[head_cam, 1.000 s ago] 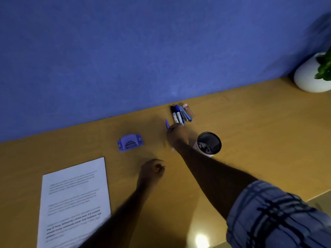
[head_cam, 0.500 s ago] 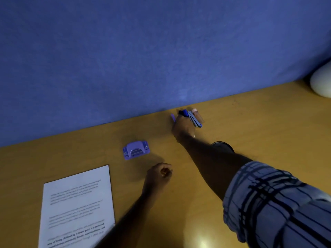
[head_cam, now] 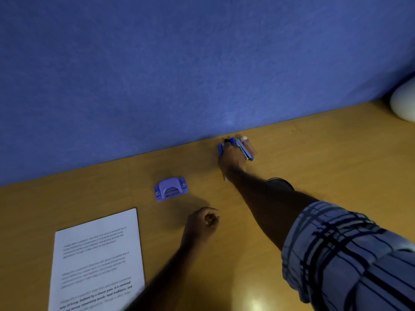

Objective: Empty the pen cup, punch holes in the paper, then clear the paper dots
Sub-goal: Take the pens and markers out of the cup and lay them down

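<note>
My right hand (head_cam: 231, 160) reaches to the far edge of the desk and is closed around a blue pen (head_cam: 220, 149), whose pale end pokes out below the wrist. It sits against a small pile of pens and markers (head_cam: 246, 149) lying by the blue wall. The black pen cup (head_cam: 281, 182) is mostly hidden behind my right forearm; only its rim shows. A purple hole punch (head_cam: 171, 189) stands left of the hand. The printed paper sheet (head_cam: 96, 261) lies at the near left. My left hand (head_cam: 202, 223) rests on the desk, fingers curled, holding nothing.
The wooden desk (head_cam: 336, 153) ends at a blue fabric wall (head_cam: 202, 63) just behind the pens. A white rounded pot (head_cam: 404, 104) stands at the far right edge of view. My plaid sleeve (head_cam: 348, 254) fills the lower right.
My right hand has carried the blue pen away from the cup and up to the pen pile by the wall. The cup has slipped behind my forearm. The left hand stays put.
</note>
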{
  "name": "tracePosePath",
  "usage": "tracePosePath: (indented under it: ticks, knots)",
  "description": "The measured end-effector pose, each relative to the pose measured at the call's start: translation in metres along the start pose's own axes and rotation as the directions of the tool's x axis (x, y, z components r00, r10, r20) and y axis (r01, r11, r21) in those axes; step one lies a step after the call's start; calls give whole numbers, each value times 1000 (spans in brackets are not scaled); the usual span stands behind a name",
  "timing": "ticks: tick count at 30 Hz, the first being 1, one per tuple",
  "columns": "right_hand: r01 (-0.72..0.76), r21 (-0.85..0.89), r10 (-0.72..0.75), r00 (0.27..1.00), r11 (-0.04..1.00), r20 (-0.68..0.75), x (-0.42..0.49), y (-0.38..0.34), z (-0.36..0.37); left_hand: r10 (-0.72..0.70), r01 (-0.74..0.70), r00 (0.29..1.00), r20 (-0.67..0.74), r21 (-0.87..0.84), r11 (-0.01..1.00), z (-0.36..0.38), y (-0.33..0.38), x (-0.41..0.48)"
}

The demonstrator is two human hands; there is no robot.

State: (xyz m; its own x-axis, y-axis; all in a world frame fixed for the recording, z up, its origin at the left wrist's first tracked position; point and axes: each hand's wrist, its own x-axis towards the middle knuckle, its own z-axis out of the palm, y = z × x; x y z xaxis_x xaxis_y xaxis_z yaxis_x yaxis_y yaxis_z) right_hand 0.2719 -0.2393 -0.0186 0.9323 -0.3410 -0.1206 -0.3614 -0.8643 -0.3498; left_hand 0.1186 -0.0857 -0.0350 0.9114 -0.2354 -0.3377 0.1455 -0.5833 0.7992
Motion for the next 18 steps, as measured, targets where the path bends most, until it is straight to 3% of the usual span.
tracePosePath:
  ticks: [11,18]
  knots:
    - [44,40,-44,999,998,5,-5,4,-6,26,-26,1000,1,45,999,-1,-4,0]
    - [231,28,-230,972,972,-45,-46,8,-12,46,-49,999,18,184,982,-13,0,-4]
